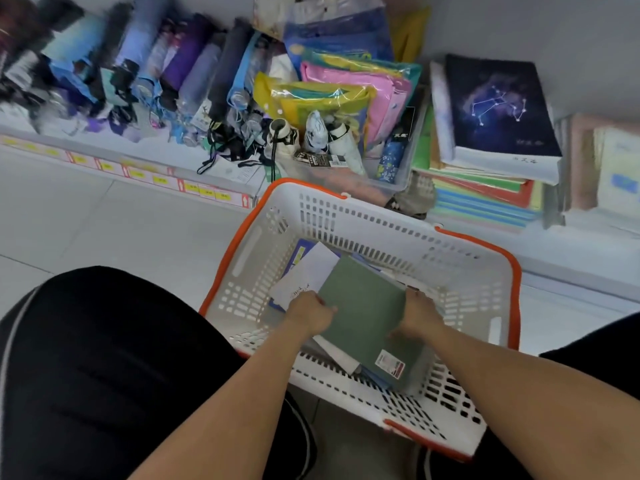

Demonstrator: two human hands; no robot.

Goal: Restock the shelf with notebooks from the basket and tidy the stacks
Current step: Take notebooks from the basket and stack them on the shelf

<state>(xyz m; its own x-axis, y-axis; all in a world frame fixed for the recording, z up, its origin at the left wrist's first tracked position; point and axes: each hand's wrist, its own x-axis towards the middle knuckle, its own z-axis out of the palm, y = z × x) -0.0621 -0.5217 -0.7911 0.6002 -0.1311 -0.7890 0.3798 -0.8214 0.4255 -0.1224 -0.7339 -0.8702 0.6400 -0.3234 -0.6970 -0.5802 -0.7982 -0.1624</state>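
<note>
Both hands in the basket [460, 271] at lower centre: left hand [311, 315] and right hand [420, 315] each clamped on an edge of the green notebook [367, 313]. Notebook stacks [491, 161] on shelf, upper right.

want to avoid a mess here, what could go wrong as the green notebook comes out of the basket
1. The left hand and right hand grip only the green notebook's side edges; it might slip.
2. The white notebook beneath could drag along.
3. The shelf stack under the constellation notebook looks uneven and might slide.
</note>
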